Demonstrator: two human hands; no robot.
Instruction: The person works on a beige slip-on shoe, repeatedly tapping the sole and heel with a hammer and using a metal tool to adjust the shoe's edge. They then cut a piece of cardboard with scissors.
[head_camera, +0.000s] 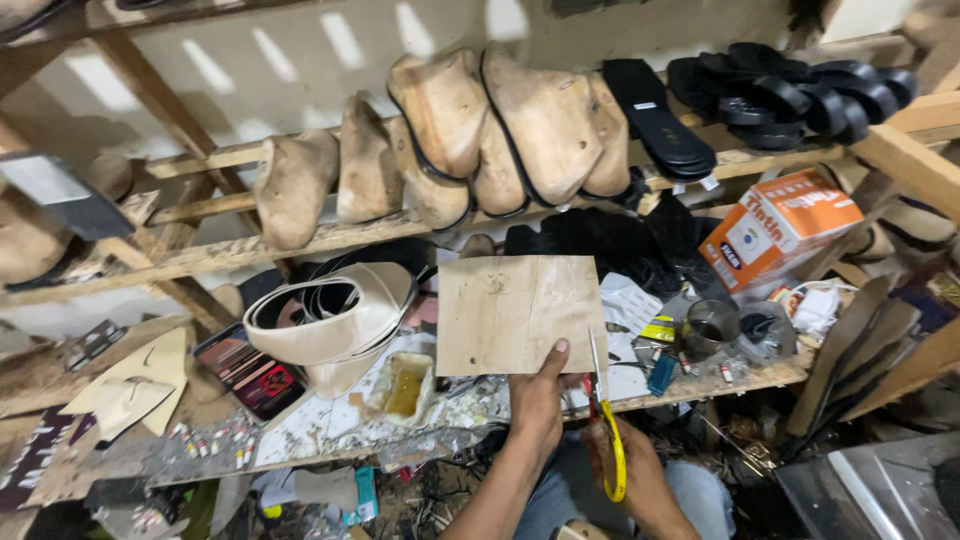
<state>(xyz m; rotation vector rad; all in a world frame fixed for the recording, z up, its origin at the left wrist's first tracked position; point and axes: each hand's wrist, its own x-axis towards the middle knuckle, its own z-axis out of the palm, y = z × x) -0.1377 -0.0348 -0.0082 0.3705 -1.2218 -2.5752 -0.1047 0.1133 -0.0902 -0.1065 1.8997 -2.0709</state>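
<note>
A wooden rack (300, 235) carries pale shoe lasts (470, 130) and black soles (790, 95) above a cluttered workbench (330, 425). An orange box (778, 225) sits to the right. The tan sheet (518, 313) stands upright over the bench, pinched at its lower edge by the left hand (538, 395). The right hand (630, 475) grips yellow-handled scissors (606, 420), blades up beside the sheet's right edge

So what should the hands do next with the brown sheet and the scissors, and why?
Probably bring the scissors up to the sheet's right edge and start snipping. The left hand holds the sheet upright by its bottom edge, the right hand grips the yellow handles, and the blades point up beside it, not yet touching.
</note>
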